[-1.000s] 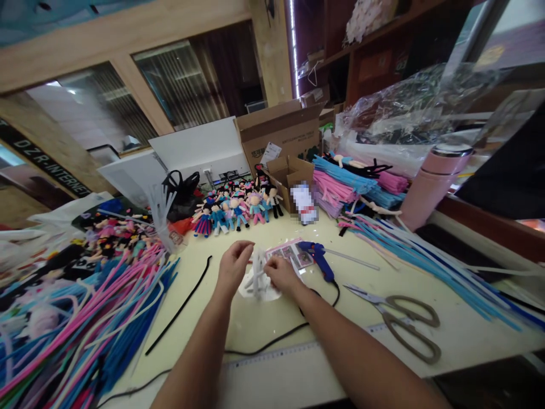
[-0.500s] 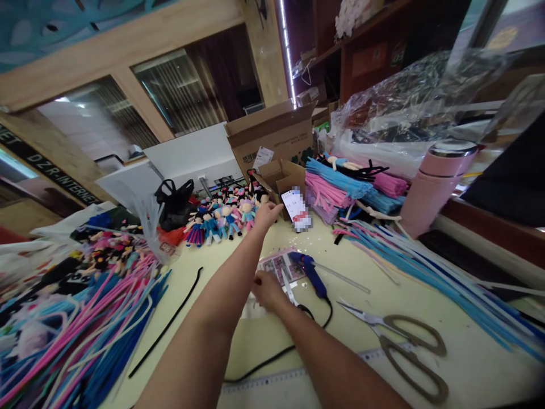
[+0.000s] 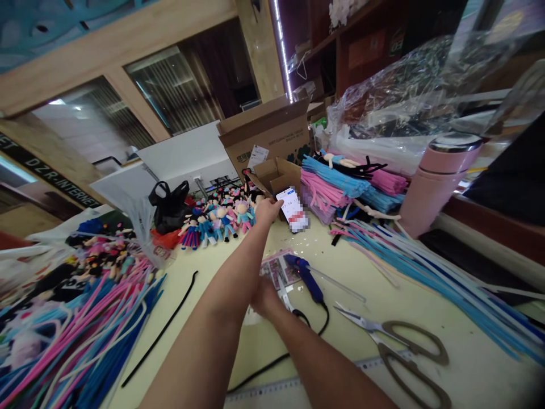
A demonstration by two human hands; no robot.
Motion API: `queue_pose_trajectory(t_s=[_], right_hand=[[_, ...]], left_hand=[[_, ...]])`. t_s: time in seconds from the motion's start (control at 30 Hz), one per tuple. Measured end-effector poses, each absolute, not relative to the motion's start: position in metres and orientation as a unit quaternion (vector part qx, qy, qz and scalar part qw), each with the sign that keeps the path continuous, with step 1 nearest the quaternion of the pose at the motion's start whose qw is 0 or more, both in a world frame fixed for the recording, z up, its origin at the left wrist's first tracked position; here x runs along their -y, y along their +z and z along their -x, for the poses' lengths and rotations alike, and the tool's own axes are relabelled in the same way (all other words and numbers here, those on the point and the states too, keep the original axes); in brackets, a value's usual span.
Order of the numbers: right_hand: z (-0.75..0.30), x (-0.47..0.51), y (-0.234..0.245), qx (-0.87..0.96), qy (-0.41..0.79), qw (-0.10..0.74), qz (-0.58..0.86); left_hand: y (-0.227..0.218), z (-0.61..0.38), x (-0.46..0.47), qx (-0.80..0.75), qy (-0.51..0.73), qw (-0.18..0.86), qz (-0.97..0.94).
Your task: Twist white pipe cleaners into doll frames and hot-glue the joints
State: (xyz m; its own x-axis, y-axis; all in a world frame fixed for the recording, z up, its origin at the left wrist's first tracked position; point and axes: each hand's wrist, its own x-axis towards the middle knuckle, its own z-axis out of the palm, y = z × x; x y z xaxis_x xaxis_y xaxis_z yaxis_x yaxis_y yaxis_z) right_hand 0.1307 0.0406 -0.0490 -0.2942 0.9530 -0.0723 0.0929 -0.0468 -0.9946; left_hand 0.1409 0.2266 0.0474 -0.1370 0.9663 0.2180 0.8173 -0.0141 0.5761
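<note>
My left hand reaches far across the table. Its fingers are curled against the left edge of a phone that leans on a small open cardboard box. My right hand rests on the yellow table, mostly hidden behind my left forearm. It is closed over a pale, clear-looking piece. A thin pale stick pokes out beside it. Just right of it lies a blue glue gun on some printed cards.
Large scissors lie at the right front. Heaps of coloured pipe cleaners fill the left and right sides. Small dolls stand in a row at the back. A pink flask, a large carton and black cords are also here.
My left hand left the white piece, stretched forward and reached the phone. My right hand stayed on the table by the glue gun. The view shifted slightly left.
</note>
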Motion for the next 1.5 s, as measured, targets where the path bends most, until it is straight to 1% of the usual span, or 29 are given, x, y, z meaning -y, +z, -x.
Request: queue_pose_trajectory(t_s=[0.13, 0.27, 0.33, 0.43, 0.57, 0.63, 0.7, 0.77, 0.8, 0.87, 0.97, 1.17, 1.33, 1.5], right_hand=[[-0.131, -0.039, -0.045, 0.516, 0.596, 0.390, 0.477], [-0.134, -0.039, -0.039, 0.468, 0.643, 0.389, 0.466], [-0.136, -0.041, -0.036, 0.458, 0.651, 0.399, 0.455], [-0.141, -0.043, -0.031, 0.426, 0.664, 0.442, 0.427], [-0.149, -0.040, -0.026, 0.400, 0.671, 0.513, 0.356], [-0.151, -0.035, -0.023, 0.404, 0.665, 0.534, 0.331], [-0.153, -0.030, -0.019, 0.413, 0.656, 0.542, 0.325], [-0.155, -0.027, -0.016, 0.424, 0.642, 0.550, 0.326], [-0.156, -0.026, -0.015, 0.429, 0.634, 0.554, 0.327], [-0.156, -0.025, -0.013, 0.441, 0.619, 0.559, 0.331], [-0.157, -0.024, -0.013, 0.470, 0.599, 0.545, 0.351], [-0.158, -0.023, -0.015, 0.531, 0.561, 0.504, 0.387], [-0.162, -0.027, -0.014, 0.536, 0.578, 0.478, 0.389], [-0.165, -0.032, -0.018, 0.515, 0.619, 0.447, 0.390]], left_hand=[[0.055, -0.124, -0.206, -0.662, 0.335, 0.144, -0.655], [0.065, -0.083, -0.156, -0.601, 0.425, 0.225, -0.638], [0.066, -0.056, -0.126, -0.580, 0.472, 0.241, -0.619], [0.056, -0.018, -0.085, -0.608, 0.528, 0.235, -0.545], [0.027, 0.008, -0.047, -0.645, 0.525, 0.267, -0.487], [0.016, 0.008, -0.035, -0.643, 0.516, 0.328, -0.462], [0.010, 0.003, -0.025, -0.605, 0.503, 0.455, -0.417], [0.011, -0.003, -0.017, -0.535, 0.483, 0.580, -0.380], [0.013, -0.005, -0.013, -0.500, 0.475, 0.622, -0.370], [0.016, -0.006, -0.007, -0.452, 0.464, 0.666, -0.369], [0.016, -0.003, -0.003, -0.429, 0.467, 0.668, -0.388], [0.007, 0.001, -0.006, -0.471, 0.509, 0.602, -0.396], [0.004, 0.003, -0.007, -0.477, 0.512, 0.559, -0.446], [0.004, 0.006, -0.007, -0.496, 0.485, 0.494, -0.524]])
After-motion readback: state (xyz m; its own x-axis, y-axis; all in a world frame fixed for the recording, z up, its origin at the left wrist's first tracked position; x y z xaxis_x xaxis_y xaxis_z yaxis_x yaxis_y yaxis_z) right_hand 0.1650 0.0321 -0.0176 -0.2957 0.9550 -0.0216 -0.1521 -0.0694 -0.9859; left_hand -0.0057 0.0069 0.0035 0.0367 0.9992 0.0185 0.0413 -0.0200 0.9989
